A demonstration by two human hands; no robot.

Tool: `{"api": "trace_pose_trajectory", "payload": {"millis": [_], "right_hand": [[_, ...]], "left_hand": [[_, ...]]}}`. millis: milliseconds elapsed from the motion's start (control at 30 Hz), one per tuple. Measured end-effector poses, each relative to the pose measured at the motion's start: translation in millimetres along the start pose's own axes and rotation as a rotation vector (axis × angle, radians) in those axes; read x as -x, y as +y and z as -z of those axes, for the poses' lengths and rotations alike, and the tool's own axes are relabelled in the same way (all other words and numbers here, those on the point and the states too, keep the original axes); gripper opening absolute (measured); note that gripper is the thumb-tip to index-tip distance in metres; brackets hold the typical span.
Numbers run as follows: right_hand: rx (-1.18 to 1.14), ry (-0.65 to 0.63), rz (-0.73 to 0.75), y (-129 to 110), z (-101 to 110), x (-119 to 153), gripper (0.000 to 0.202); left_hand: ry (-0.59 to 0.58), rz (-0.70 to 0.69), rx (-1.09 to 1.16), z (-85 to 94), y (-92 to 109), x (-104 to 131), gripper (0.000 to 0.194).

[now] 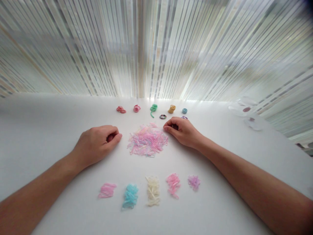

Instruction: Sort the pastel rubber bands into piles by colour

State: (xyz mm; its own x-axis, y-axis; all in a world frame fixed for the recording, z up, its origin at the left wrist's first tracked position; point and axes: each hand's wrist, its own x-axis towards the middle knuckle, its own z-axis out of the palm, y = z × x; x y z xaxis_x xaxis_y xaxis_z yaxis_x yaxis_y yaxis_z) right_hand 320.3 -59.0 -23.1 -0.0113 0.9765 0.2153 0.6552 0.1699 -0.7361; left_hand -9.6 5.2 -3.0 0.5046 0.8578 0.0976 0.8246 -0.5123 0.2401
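A loose heap of pale pink, lilac and bluish bands [148, 140] lies on the white table between my hands. To its left, my left hand [101, 142] rests on the table with curled fingers, the thumb against the index finger; nothing shows in it. My right hand [179, 130] touches or nearly touches the heap's upper right edge, thumb and index finger pinched; whatever they hold is too small to name. Nearer me are small piles: pink [107, 190], turquoise [130, 196], cream [153, 191], rose [173, 185] and lilac [194, 182].
Along the back lie coiled bands: red [120, 109], pink [137, 108], green [153, 109], yellow [171, 109] and blue [184, 111]. A dark ring [163, 117] and a purple coil [184, 117] lie nearer. Clear plastic pieces [253, 123] stand right, before a striped curtain [151, 49].
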Motion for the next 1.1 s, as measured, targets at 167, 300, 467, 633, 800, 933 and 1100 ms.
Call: {"api": "trace_pose_trajectory", "payload": {"millis": [167,300,467,633,800,933,1100], "right_hand": [[-0.084,-0.024,-0.045,-2.2,6.6,2.4,0.034],[-0.133,-0.041,-0.071,-10.8,13.5,8.6,0.044],[-0.243,-0.067,-0.114,-38.8,21.7,31.5,0.043],[-0.332,-0.064,-0.13,-67.9,27.3,75.6,0.04],[-0.379,-0.053,-0.126,-70.0,23.9,107.5,0.029],[-0.276,-0.081,-0.092,-63.4,24.8,115.7,0.024],[-0.204,-0.128,-0.019,-62.2,28.9,120.0,0.02]], "left_hand": [[-0.002,0.008,0.01,-0.3,0.6,-0.4,0.039],[-0.005,0.001,0.024,-0.8,0.6,0.2,0.037],[-0.007,-0.002,0.033,-0.6,1.5,0.4,0.034],[0.0,-0.009,0.016,-0.1,2.8,-0.5,0.034],[0.011,0.007,-0.03,-1.3,4.2,-1.7,0.037],[0.015,0.014,-0.047,-0.7,5.0,-1.8,0.039],[0.023,0.009,-0.074,1.0,6.4,-1.4,0.038]]}}
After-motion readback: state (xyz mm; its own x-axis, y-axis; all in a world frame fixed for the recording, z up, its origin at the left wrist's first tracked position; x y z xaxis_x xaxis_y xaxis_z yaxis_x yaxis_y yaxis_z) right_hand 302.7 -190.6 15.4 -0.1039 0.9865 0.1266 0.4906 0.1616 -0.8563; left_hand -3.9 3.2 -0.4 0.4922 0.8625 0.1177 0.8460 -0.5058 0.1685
